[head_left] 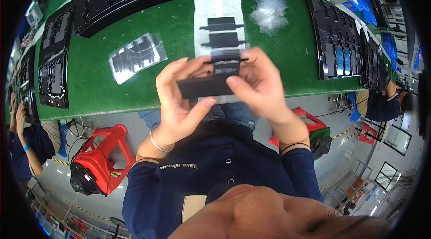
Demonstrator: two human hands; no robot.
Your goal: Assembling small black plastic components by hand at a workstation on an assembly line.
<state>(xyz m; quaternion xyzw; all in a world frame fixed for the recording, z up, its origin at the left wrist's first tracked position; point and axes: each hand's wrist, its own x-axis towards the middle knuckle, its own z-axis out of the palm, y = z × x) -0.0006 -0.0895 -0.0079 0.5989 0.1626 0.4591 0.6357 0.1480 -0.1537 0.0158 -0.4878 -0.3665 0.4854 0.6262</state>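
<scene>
Above the near table edge, my left hand (173, 97) and my right hand (265, 86) hold a black L-shaped battery (206, 85) with small pale print. My right thumb presses on its face, the fingers curling behind. The left hand cups its left end, thumb by the lower edge; some left fingers are hidden behind it. Just beyond my fingers, two flat black pieces (223, 40) with narrow side tabs lie in a row on a white strip (204, 10) of the table. A clear sheet with black strips (137, 57) lies to the left.
A stack of black trays (148, 3) stands at the back left, another black tray (54, 59) farther left. Loose clear films (269, 12) lie back right, near a slotted black tray (334, 37). Red stools (105, 158) flank me; other people work at both sides.
</scene>
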